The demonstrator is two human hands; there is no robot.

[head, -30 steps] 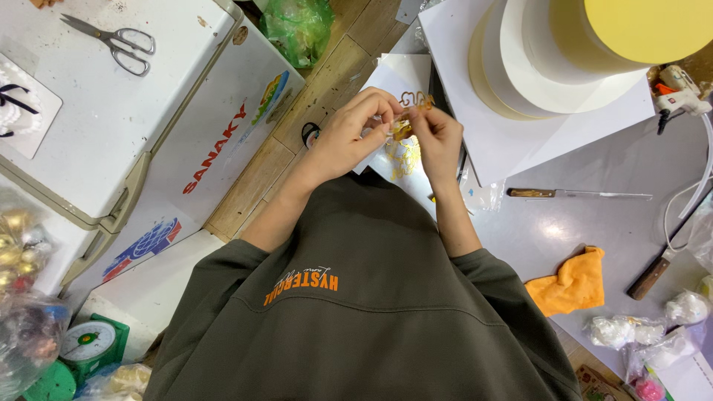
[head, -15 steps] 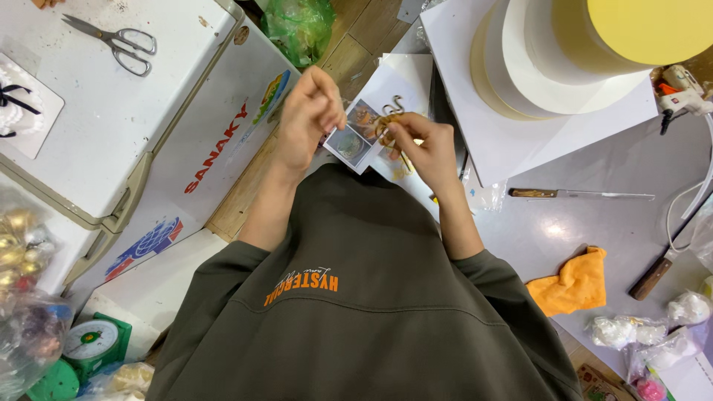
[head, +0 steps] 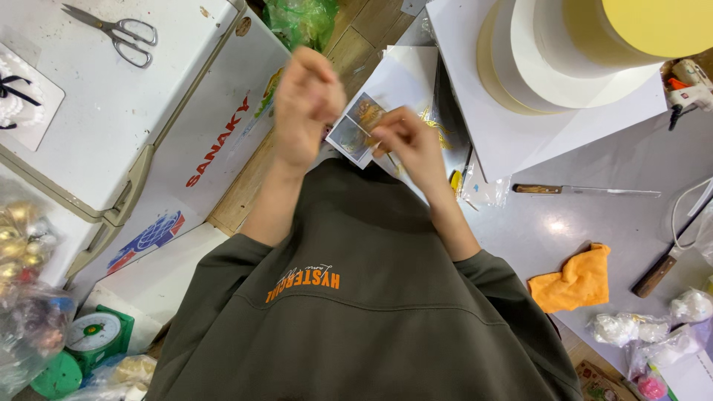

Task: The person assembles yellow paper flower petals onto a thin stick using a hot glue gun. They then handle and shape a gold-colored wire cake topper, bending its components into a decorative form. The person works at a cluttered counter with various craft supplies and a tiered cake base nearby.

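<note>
Pinching a small printed card (head: pixel 358 126) at one edge, the right hand (head: pixel 405 141) risks dropping it, while the blurred left hand (head: pixel 306 100) curls closed beside it.

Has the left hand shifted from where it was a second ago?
Yes. The left hand has drawn away from the right hand, moving toward the white chest freezer; a second ago both pinched together.

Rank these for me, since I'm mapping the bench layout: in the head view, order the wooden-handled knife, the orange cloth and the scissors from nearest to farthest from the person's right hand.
From the right hand:
1. Wooden-handled knife, on the grey table just to its right.
2. Orange cloth, lower right on the same table.
3. Scissors, far left on the white chest lid, beyond the left hand.
</note>
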